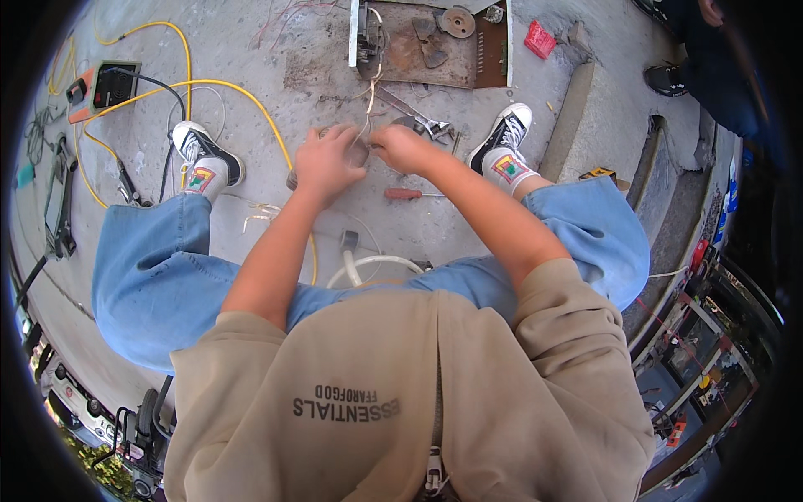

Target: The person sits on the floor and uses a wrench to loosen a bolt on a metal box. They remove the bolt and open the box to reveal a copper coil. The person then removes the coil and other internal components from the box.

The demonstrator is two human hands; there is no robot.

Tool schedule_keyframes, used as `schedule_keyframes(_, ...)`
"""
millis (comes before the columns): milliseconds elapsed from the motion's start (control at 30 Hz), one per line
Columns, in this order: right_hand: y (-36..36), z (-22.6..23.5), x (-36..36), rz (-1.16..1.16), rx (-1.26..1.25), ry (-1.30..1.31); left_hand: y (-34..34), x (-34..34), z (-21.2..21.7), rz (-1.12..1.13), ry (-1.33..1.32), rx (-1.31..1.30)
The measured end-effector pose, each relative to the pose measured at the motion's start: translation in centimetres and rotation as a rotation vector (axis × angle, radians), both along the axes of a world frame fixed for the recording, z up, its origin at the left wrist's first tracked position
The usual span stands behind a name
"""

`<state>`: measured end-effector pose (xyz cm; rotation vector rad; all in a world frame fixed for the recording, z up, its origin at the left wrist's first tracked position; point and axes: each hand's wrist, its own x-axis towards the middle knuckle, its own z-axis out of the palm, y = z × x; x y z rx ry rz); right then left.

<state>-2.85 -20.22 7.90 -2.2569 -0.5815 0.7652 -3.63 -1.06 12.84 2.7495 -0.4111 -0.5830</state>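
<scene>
My left hand (329,159) curls over a dark, rounded metal part (359,154) on the concrete, most of it hidden beneath the palm and fingers. Close by on its right, my right hand (403,148) has its fingers pinched at a thin pale wire (372,94). That wire runs up to an opened metal appliance housing (435,73), which holds a fan blade (428,42) and a round disc (457,23). A screwdriver (403,193) with a red handle lies below my right hand. Beyond that hand is a metal wrench (435,128).
An orange and black power box (104,90) and a yellow cable (248,94) lie to the left. White tubing (376,259) sits between my legs. On the right are a concrete ledge (573,117), a red packet (539,39) and another person's shoe (665,79).
</scene>
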Motion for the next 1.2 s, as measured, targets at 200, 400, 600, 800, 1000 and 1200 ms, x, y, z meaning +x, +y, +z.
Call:
schedule_keyframes(200, -2.1, -1.1, -0.4, -0.184, 0.292, 0.209, 0.1, -0.3, -0.6, -0.052, -0.108, -0.066)
schedule_keyframes(400, -8.7, -4.7, -2.3, -1.029, 0.166, 0.447, -0.6, 0.6, -1.0, -0.131, -0.175, -0.129)
schedule_keyframes(600, -3.3, -9.1, -12.7, -1.483, -0.068, 1.183, -1.6, 1.2, -1.6, -0.291, -0.398, -0.250)
schedule_keyframes(800, 1.4, -14.5, -14.1, -1.681, 0.080, 1.400, -2.8, 1.8, -2.0, -0.242, -0.078, -0.233)
schedule_keyframes(1000, 0.9, -9.2, -14.4, -1.122, -0.041, 1.572, -1.9, 4.3, -5.5, -0.181, 0.294, -0.410)
schedule_keyframes(1200, -1.8, 4.4, -12.4, -0.895, 0.066, 1.307, 0.0, 5.8, -4.7, 0.388, 0.999, -0.860)
